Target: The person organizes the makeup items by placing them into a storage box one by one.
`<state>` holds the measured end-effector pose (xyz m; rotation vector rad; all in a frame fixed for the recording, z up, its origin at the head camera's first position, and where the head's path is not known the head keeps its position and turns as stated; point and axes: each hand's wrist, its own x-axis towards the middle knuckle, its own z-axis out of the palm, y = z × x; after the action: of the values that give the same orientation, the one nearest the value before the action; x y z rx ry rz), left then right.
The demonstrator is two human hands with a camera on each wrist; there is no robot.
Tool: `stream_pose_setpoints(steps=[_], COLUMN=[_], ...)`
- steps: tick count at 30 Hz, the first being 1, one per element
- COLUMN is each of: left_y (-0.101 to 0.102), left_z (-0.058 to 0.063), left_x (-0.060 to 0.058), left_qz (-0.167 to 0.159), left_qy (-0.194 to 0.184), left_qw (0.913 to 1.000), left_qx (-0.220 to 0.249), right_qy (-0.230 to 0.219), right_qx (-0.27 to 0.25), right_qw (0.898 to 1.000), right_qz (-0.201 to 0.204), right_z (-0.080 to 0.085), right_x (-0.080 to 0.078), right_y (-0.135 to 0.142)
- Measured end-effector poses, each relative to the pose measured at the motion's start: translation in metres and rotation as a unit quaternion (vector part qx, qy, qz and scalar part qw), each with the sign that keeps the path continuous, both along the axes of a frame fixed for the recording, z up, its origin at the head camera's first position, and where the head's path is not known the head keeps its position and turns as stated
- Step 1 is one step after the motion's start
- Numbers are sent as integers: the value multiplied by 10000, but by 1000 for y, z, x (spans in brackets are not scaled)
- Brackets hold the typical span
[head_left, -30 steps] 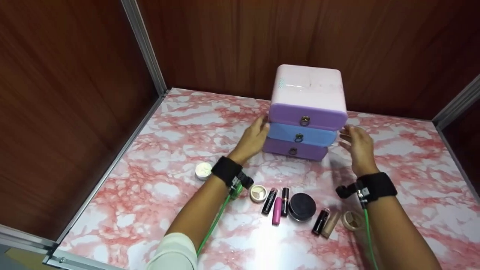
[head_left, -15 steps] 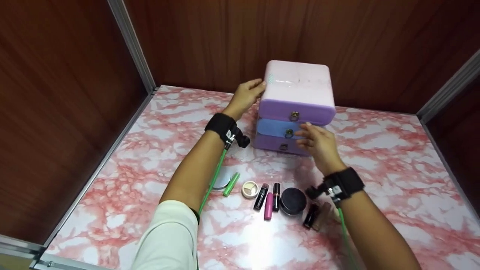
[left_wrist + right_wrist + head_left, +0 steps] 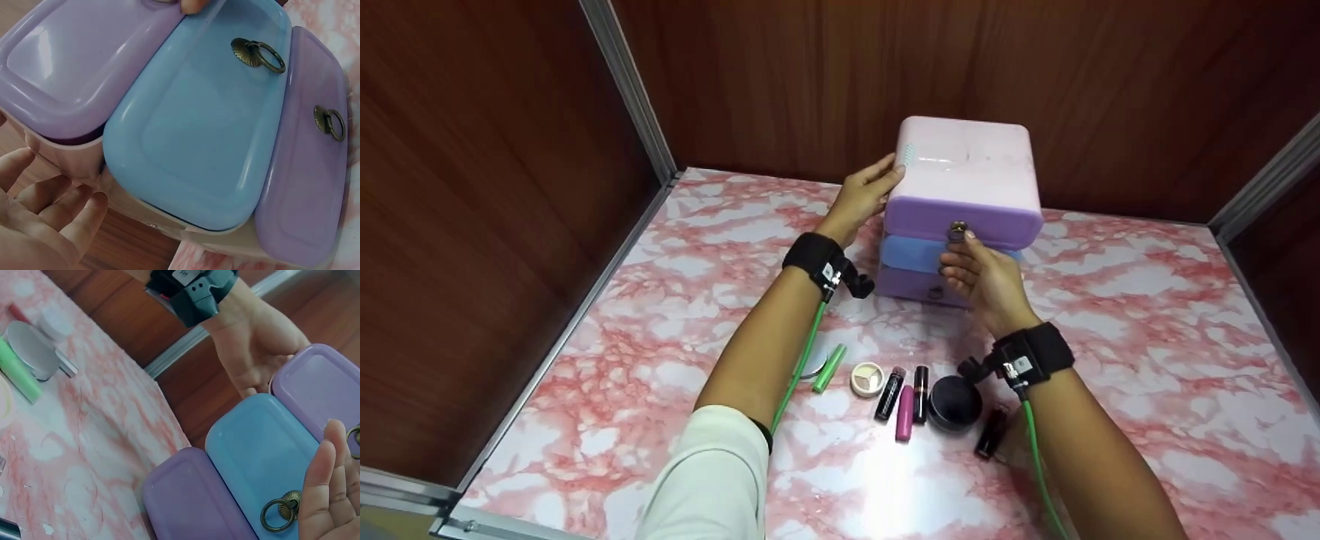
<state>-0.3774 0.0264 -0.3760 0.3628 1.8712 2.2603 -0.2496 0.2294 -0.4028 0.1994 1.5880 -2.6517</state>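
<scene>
A small chest of drawers (image 3: pixel 971 157) has a pale pink top and three stacked drawer fronts. The top drawer (image 3: pixel 915 217) is purple, the middle drawer (image 3: pixel 185 129) blue, the bottom drawer (image 3: pixel 304 152) purple; each carries a brass ring pull. My left hand (image 3: pixel 862 195) rests its fairly straight fingers against the chest's left side. At the front, my right hand (image 3: pixel 986 281) has its fingertips beside the top drawer's ring pull (image 3: pixel 958 231), fingers only slightly bent. It hides the blue drawer's ring in the head view; the right wrist view shows that ring (image 3: pixel 275 514) free.
Makeup lies in front of the chest: a green tube (image 3: pixel 829 369), a tri-colour palette pot (image 3: pixel 867 379), a pink tube (image 3: pixel 904 412), black lipstick-like tubes (image 3: pixel 890 394) and a round black case (image 3: pixel 955 403). Brown panels (image 3: pixel 810 82) enclose the marbled table (image 3: pixel 607 345).
My left hand has moved up along the chest's left side. My right hand has come from the chest's right side to the top drawer's ring pull. The drawers stay closed.
</scene>
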Motion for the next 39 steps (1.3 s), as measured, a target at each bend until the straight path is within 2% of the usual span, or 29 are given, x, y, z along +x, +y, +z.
stream_pose_setpoints(steps=[10,19,24,39], left_y=[0,9,8,5], left_z=[-7,-6,-4,-7], left_x=[4,7,5,0], left_qz=[82,-65,-75,-50], left_qy=[145,188,273,242], left_qw=[9997,9998,9994,9995], left_qx=[-159,-89,-190,-208], right_qy=[32,378,534,706], right_qx=[-72,443,430,909], right_qw=[10000,9976,9971,9933], right_qz=[-12,-371,-331,-106], right_z=[5,7,8,7], right_x=[2,9,15,48], right_y=[-3,3,6,6])
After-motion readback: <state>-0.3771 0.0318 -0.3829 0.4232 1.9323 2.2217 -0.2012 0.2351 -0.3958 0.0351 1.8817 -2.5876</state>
